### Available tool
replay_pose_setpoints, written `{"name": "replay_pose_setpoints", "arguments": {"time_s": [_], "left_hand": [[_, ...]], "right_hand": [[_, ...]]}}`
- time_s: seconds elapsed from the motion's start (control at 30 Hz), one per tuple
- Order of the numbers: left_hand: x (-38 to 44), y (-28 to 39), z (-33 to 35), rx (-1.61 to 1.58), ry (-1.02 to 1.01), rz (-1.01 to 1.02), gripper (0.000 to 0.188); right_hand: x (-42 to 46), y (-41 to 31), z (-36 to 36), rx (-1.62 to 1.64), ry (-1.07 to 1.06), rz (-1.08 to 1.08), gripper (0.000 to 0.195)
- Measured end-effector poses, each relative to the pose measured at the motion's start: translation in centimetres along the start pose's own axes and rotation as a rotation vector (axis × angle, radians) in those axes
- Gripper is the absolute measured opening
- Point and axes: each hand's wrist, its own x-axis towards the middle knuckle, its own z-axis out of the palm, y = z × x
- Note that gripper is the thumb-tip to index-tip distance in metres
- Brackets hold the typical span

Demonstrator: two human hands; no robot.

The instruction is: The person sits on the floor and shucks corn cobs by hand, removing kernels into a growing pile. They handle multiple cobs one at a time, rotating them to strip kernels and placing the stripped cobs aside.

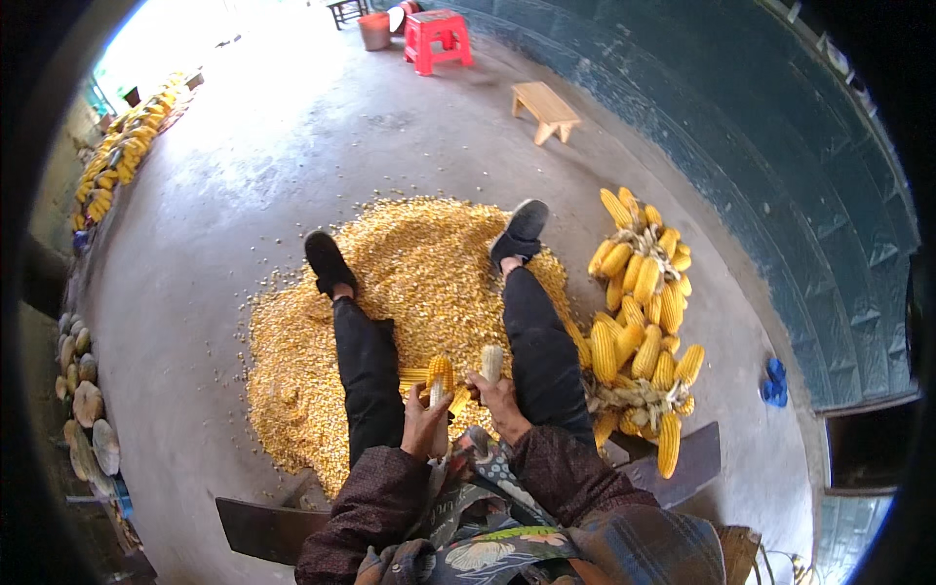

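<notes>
My left hand grips a partly shelled ear of corn, held upright. Yellow kernels remain around its upper part, and bare pale cob shows lower down on the near side. Close beside it, my right hand is closed around a pale bare corn cob, whose top sticks up above the fingers. Between and beneath the hands more yellow corn shows, partly hidden by the fingers. A wide heap of loose corn kernels spreads over the floor under and between my outstretched legs.
To the right lie bundles of husk-tied yellow corn ears. Farther off stand a small wooden stool, a red plastic stool and a bucket. More corn lines the left wall, with gourd-like produce nearer. A blue crumpled thing lies right.
</notes>
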Motion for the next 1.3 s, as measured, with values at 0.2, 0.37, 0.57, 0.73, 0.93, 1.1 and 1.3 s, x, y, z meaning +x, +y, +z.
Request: {"name": "replay_pose_setpoints", "arguments": {"time_s": [0.2,0.37,0.57,0.73,0.93,1.1,1.3], "left_hand": [[-1.0,-1.4,-0.5,0.040,-0.144,-0.095,0.062],[-1.7,-1.1,0.4,0.264,-0.278,0.028,0.059],[-3.3,-2.2,0.6,0.468,-0.284,0.213,0.061],[-3.8,-1.8,1.0,0.449,-0.328,0.183,0.067],[-2.8,-2.1,0.9,0.514,-0.205,0.214,0.066],[-3.2,-3.9,1.4,0.644,-0.207,0.252,0.067],[-3.7,-3.6,1.4,0.587,-0.240,0.217,0.071]], "right_hand": [[-0.6,-2.5,0.5,0.107,-0.210,-0.135,0.037],[-0.3,-2.2,-0.3,0.005,-0.331,-0.058,0.039],[0.6,-1.5,-0.8,-0.018,-0.279,0.013,0.033],[1.1,-1.3,-1.1,0.134,-0.247,0.137,0.035],[0.1,-3.8,-2.0,0.052,-0.406,0.186,0.037],[1.2,-1.2,-1.8,-0.187,-0.325,-0.023,0.045],[-0.3,-3.3,-1.2,-0.106,-0.121,0.125,0.046]]}}
